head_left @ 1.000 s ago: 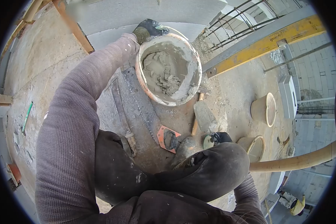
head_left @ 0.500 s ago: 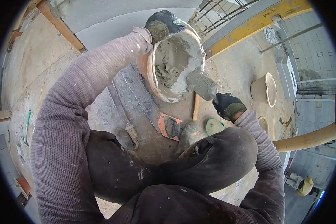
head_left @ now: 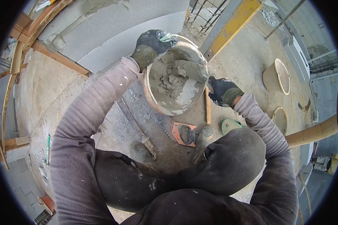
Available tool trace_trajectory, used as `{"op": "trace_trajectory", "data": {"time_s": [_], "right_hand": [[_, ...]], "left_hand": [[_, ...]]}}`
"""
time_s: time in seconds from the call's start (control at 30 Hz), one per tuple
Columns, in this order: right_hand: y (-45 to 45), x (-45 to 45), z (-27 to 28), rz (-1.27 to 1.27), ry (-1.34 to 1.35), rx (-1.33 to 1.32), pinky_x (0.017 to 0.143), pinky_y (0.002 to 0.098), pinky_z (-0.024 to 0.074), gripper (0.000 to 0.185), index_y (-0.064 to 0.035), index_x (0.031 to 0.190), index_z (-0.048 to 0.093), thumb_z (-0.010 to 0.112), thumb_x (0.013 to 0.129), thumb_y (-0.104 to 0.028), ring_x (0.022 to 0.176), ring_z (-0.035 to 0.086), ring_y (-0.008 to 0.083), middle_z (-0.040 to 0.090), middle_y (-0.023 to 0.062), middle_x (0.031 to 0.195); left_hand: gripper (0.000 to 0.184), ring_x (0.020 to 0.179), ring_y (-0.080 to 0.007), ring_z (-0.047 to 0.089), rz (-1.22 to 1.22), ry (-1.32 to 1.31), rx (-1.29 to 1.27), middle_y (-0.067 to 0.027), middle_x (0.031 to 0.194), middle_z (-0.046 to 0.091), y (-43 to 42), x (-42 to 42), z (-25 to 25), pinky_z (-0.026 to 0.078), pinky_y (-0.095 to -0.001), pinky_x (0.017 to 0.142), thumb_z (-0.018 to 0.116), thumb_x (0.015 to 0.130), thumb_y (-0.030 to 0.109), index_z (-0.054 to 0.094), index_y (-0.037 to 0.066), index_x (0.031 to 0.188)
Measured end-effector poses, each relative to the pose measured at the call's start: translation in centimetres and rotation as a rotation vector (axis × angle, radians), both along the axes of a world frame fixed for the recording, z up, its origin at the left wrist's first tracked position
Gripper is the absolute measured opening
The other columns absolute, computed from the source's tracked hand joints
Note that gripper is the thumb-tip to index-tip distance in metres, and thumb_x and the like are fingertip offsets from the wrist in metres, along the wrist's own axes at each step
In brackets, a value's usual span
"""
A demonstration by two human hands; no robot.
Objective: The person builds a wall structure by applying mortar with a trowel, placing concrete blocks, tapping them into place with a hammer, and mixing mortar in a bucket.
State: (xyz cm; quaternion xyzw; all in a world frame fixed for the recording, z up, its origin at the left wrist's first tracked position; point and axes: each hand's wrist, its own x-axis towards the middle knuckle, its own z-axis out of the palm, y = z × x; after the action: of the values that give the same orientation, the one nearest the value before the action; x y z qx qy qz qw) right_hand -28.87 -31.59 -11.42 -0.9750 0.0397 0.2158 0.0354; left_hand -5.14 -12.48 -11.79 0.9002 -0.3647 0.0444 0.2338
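Note:
My left hand (head_left: 154,44), in a dark glove, is closed on the handle of a bucket (head_left: 153,98) at its upper left rim. The bucket is tipped so its mouth faces me. Wet grey mortar (head_left: 168,80) lies inside and smears the walls. My right hand (head_left: 224,92), gloved too, is closed just outside the bucket's right rim and grips a trowel (head_left: 191,70). The trowel's mortar-coated blade reaches in over the mortar. Its grip is hidden by my fingers.
By my boots lie an orange-handled handsaw (head_left: 184,134), a long blade with a worn handle (head_left: 149,147), a wooden stick (head_left: 208,108) and a green object (head_left: 230,126). Two more buckets (head_left: 270,79) stand to the right. A yellow beam (head_left: 234,28) and block wall (head_left: 135,33) rise ahead.
The trowel has moved from the bucket's lower right rim up and left into its mouth. My right hand has come closer to the bucket. The view has shifted too.

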Motion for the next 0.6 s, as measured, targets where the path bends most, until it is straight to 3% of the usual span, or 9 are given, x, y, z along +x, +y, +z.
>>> {"op": "trace_trajectory", "data": {"time_s": [0.1,0.13,0.17,0.2,0.23,0.33,0.43,0.5,0.6], "right_hand": [[1.6,1.0,-1.9,-0.028,0.111,-0.06,0.074,0.042,0.0552,0.035,0.0044,0.105,0.062,0.065,0.082,-0.022,0.086,0.067,0.0388,0.066,0.0246,0.09],[2.0,1.4,-3.6,0.071,0.166,0.014,0.071,0.0431,0.0546,0.034,0.0047,0.098,0.063,0.069,0.076,-0.02,0.082,0.066,0.0406,0.066,0.0239,0.084],[3.2,1.3,-4.7,0.202,0.025,0.177,0.07,0.0427,0.0551,0.028,0.0047,0.089,0.065,0.068,0.073,-0.018,0.08,0.067,0.0388,0.066,0.023,0.081],[4.4,1.0,-5.5,0.193,0.069,0.211,0.069,0.0428,0.0553,0.03,0.0056,0.089,0.065,0.069,0.071,-0.018,0.079,0.068,0.0371,0.066,0.0221,0.083],[5.2,-0.1,-6.9,0.223,-0.085,0.252,0.066,0.0432,0.055,0.028,0.0053,0.09,0.064,0.068,0.071,-0.016,0.076,0.068,0.0363,0.066,0.021,0.081],[7.5,-2.0,-5.5,0.206,-0.121,0.144,0.065,0.0429,0.0549,0.025,0.0037,0.089,0.063,0.067,0.073,-0.014,0.076,0.068,0.035,0.066,0.0194,0.08],[7.2,-2.6,-4.6,0.201,-0.169,0.186,0.065,0.0429,0.0555,0.02,0.0016,0.087,0.063,0.066,0.074,-0.013,0.077,0.068,0.0346,0.065,0.0189,0.079],[5.0,0.3,-4.1,0.35,-0.094,0.116,0.067,0.043,0.0563,0.024,0.0004,0.095,0.065,0.067,0.075,-0.012,0.079,0.069,0.0333,0.066,0.0174,0.08],[1.6,4.1,0.9,0.387,-0.137,0.029,0.069,0.0424,0.0571,0.031,-0.0037,0.105,0.067,0.068,0.076,-0.013,0.081,0.07,0.0309,0.069,0.0147,0.084]], "left_hand": [[0.049,0.075,-0.0337,0.066,-0.043,0.069,0.019,-0.0155,0.079,0.068,-0.8,-1.9,0.7,0.052,-0.0429,0.073,0.06,0.086,0.056,0.07,0.007,0.083],[0.049,0.074,-0.034,0.066,-0.035,0.075,-0.019,-0.0154,0.077,0.068,-1.3,-2.7,0.8,0.052,-0.0431,0.072,0.061,0.086,0.055,0.07,0.007,0.083],[0.048,0.073,-0.0343,0.066,-0.03,0.079,-0.06,-0.0153,0.075,0.068,-2.0,-2.9,0.7,0.052,-0.0433,0.071,0.061,0.086,0.054,0.07,0.007,0.083],[0.046,0.072,-0.0343,0.066,-0.036,0.023,-0.094,-0.0153,0.073,0.068,-2.6,-3.0,0.4,0.052,-0.043,0.07,0.063,0.086,0.051,0.07,0.006,0.082],[0.046,0.072,-0.0343,0.066,-0.05,0.012,-0.087,-0.0153,0.073,0.068,-3.1,-2.6,0.2,0.052,-0.043,0.07,0.063,0.086,0.051,0.07,0.006,0.082],[0.042,0.071,-0.0318,0.067,0.061,0.101,-0.068,-0.0147,0.075,0.069,-3.7,-1.5,0.2,0.051,-0.0418,0.067,0.065,0.086,0.047,0.07,0.005,0.081],[0.041,0.069,-0.028,0.066,-0.016,0.173,-0.08,-0.0134,0.075,0.069,-3.1,-1.3,1.0,0.051,-0.0394,0.065,0.067,0.086,0.045,0.07,0.005,0.083],[0.038,0.066,-0.0241,0.065,-0.111,0.05,-0.052,-0.012,0.074,0.069,-2.5,-0.8,0.8,0.051,-0.0364,0.065,0.069,0.086,0.043,0.07,0.005,0.085],[0.032,0.065,-0.0158,0.063,-0.112,-0.026,0.0,-0.0087,0.074,0.07,-1.4,-0.3,0.7,0.051,-0.0338,0.065,0.071,0.085,0.037,0.07,0.005,0.086]]}}
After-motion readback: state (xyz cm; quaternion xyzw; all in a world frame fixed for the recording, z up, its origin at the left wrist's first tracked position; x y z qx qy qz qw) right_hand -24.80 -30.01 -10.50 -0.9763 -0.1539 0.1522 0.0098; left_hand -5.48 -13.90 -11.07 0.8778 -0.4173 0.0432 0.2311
